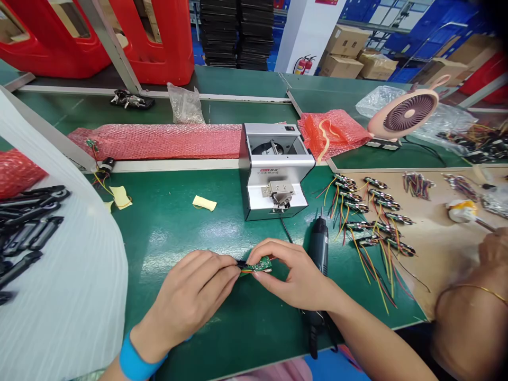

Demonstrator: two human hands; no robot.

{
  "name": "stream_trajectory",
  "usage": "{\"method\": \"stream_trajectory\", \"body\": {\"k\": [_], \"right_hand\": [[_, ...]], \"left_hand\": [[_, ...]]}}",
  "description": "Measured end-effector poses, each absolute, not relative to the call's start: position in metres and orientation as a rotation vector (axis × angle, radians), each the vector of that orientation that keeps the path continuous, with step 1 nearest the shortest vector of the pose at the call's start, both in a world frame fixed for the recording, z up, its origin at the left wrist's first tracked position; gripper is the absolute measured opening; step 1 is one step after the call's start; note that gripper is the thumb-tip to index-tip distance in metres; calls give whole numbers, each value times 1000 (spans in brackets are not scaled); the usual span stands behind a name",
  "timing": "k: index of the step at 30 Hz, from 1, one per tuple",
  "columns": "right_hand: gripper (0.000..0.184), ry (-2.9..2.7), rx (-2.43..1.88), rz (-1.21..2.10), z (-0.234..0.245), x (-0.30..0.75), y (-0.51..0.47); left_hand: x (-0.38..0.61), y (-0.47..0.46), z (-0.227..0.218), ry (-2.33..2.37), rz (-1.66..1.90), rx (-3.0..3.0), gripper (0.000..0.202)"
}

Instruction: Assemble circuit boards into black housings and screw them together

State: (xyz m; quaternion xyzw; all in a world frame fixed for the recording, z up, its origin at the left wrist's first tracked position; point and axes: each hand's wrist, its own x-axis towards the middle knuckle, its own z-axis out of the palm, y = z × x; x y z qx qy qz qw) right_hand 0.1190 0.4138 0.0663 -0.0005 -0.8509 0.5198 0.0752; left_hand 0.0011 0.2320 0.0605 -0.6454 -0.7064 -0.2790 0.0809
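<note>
Between my two hands is a small green circuit board (262,264) with red and yellow wires along its lower side. My left hand (194,296) pinches its left end, where a dark part shows at the fingertips. The thumb and fingers of my right hand (291,272) close round the board's right half. Just right of that hand lies a black electric screwdriver (318,243), its bit pointing away from me. A silver and black screw feeder machine (275,174) stands beyond my hands. Fingers cover part of the board.
Several wired circuit boards (377,211) lie to the right, near a co-worker's arm (468,296). Black plastic parts (32,227) rest on white foam sheet (79,296) at left. Red bubble wrap (170,142), a pink fan (408,114) and a yellow paper piece (205,202) are farther back.
</note>
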Motion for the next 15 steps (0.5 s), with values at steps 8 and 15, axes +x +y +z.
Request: {"method": "stream_trajectory", "body": {"k": [8,15], "right_hand": [[17,-2592,5,1569,69,119,413],[21,-2587,85,1735,69,118,415]], "left_hand": [[3,234,60,-2118,-842,-1886,16],[6,238,59,-2134,-903,-1845,12]]}}
